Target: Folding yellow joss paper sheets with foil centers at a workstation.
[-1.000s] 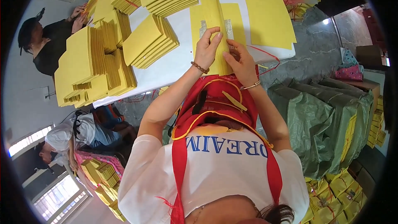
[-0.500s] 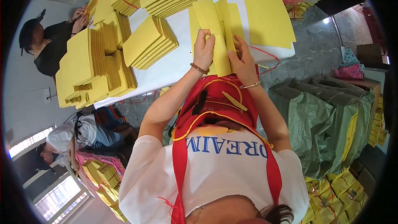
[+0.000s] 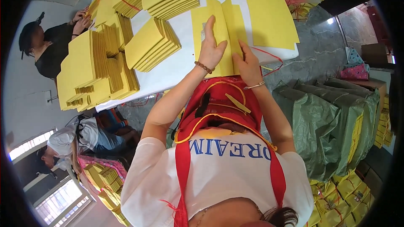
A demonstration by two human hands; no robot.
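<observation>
A yellow paper sheet (image 3: 225,29) with raised, folded flaps lies at the table's near edge in front of me. My left hand (image 3: 212,50) rests along its left flap, open, fingers stretched upward and thumb pointing right. At the sheet's right side is my right hand (image 3: 249,65), fingers extended and thumb apart from them, touching the paper. A shiny patch shows beside my left fingers. To the right lies a flat yellow sheet (image 3: 271,21) with a pale rectangle near its far end.
Stacks of folded yellow paper (image 3: 153,42) fill the left and far parts of the white table (image 3: 185,54). A red string (image 3: 273,54) hangs at the right edge. Green sacks (image 3: 313,130) stand at right. One person (image 3: 52,48) works at far left; another (image 3: 80,136) bends below.
My left hand has gone from a closed grip on the flap to stretched fingers lying along it. The folded flaps have spread wider. My right hand has barely shifted.
</observation>
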